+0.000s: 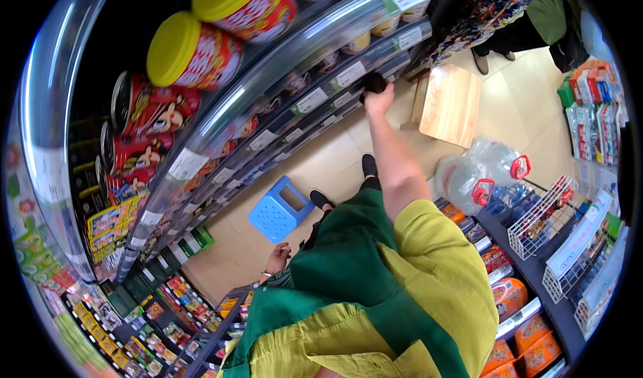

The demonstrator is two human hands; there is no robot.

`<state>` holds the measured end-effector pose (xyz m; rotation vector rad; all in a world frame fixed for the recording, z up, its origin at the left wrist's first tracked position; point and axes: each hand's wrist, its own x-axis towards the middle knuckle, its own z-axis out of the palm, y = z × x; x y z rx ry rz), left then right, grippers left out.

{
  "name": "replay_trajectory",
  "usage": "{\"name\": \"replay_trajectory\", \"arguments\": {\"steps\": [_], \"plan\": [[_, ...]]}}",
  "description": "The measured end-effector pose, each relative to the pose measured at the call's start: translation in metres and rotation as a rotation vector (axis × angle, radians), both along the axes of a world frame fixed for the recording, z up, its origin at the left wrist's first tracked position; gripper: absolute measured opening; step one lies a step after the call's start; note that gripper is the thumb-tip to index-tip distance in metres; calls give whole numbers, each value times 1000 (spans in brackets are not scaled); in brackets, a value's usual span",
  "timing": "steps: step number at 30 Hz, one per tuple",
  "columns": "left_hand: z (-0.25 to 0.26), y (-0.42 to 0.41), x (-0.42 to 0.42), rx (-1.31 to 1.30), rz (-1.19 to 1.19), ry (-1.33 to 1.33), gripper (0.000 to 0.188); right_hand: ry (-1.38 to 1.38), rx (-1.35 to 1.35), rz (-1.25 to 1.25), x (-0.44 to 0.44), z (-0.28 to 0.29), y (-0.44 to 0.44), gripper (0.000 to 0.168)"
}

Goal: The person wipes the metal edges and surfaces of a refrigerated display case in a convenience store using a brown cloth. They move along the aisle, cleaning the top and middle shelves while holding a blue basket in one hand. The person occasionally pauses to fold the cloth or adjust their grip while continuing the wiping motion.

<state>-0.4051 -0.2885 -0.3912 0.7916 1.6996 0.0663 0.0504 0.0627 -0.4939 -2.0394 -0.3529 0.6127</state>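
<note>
My right hand (380, 99) reaches out along the shelves with its fingers around a dark object (374, 82). The object is near the lower shelf edges, and its kind cannot be made out. My left hand (278, 259) hangs low at my side with curled fingers, a band at its wrist; nothing shows in it. A blue plastic step stool (279, 214) stands on the floor just beyond the left hand. Shelf price tags (349, 74) line the edges to the left of the right hand.
Noodle tubs with yellow lids (173, 51) fill the upper shelf. A wooden stool (450, 105) stands past my right hand, near large clear bottles (462, 179) with red handles. White wire baskets (540, 222) top the right-hand shelving. Another person's shoes (480, 61) are on the far floor.
</note>
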Motion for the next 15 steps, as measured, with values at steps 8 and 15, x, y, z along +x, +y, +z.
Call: {"name": "replay_trajectory", "arguments": {"steps": [8,15], "plan": [[8,6,-41,128,32,-12,35,9,-41,157,-155,17,-37,63],[13,-77,-151,134,159,84,34,-6,-22,84,-295,19,-65,62]]}}
